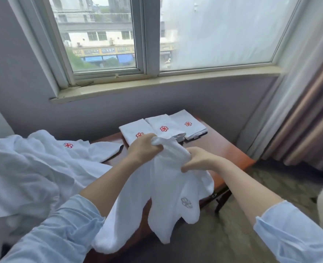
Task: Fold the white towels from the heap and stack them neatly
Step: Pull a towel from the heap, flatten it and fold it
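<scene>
A white towel is gripped at its bunched top edge by the left hand and right hand, held above the table so it hangs free (probably to find corners); 3 folded towels lie beyond, the heap left.

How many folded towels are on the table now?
3 folded white cloth towels, side by side at the red-brown wooden table's far end: left, middle, right. More may lie hidden beneath.
</scene>
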{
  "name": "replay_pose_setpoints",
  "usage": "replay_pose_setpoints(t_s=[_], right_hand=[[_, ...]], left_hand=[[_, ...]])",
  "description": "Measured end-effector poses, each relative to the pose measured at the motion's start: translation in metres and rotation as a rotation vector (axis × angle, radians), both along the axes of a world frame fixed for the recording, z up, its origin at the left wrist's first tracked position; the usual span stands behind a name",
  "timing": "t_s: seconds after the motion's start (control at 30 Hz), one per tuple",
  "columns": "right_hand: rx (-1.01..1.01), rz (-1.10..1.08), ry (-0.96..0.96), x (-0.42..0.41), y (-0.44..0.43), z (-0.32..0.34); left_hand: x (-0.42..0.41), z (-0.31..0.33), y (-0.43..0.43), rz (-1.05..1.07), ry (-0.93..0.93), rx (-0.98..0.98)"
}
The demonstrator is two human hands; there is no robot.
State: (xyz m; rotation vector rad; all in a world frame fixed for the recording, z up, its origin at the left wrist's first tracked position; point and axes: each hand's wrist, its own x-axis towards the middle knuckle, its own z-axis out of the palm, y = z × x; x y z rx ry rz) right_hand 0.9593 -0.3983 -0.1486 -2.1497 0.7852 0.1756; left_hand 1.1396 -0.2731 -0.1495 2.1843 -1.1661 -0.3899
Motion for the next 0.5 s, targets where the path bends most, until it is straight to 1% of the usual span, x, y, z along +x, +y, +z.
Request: replay_pose_setpoints(t_s=[0.07, 0.13, 0.2, 0.27, 0.3, 0.37, 0.43, 0.5], right_hand=[[-0.004, -0.04, -0.037, -0.012, -0.02, 0.0], [-0.024, -0.022, -0.014, -0.022, -0.041, -0.001], [-0.053, 0.047, 0.054, -0.025, -0.056, 0.0], [-0.108, 0.137, 0.162, -0.026, -0.076, 0.002], [-0.173, 0.172, 0.224, -0.025, -0.084, 0.003], [-0.417, 0.249, 0.32, -0.017, -0.099, 0.004], [-0.663, 0.319, 0.329, -0.002, -0.113, -0.004], [-0.783, 0.325, 0.279, 0.016, -0.128, -0.019]], left_hand=[[-0.007, -0.006, -0.009, -0.002, 0.028, 0.076], [-0.018, -0.014, -0.02, -0.03, 0.076, 0.136], [-0.024, -0.02, -0.026, -0.051, 0.104, 0.175], [-0.03, -0.026, -0.034, -0.051, 0.126, 0.228], [-0.032, -0.028, -0.038, -0.054, 0.139, 0.261], [-0.032, -0.031, -0.046, -0.048, 0.155, 0.309], [-0.028, -0.034, -0.059, -0.015, 0.143, 0.318], [-0.022, -0.039, -0.074, 0.021, 0.058, 0.33]])
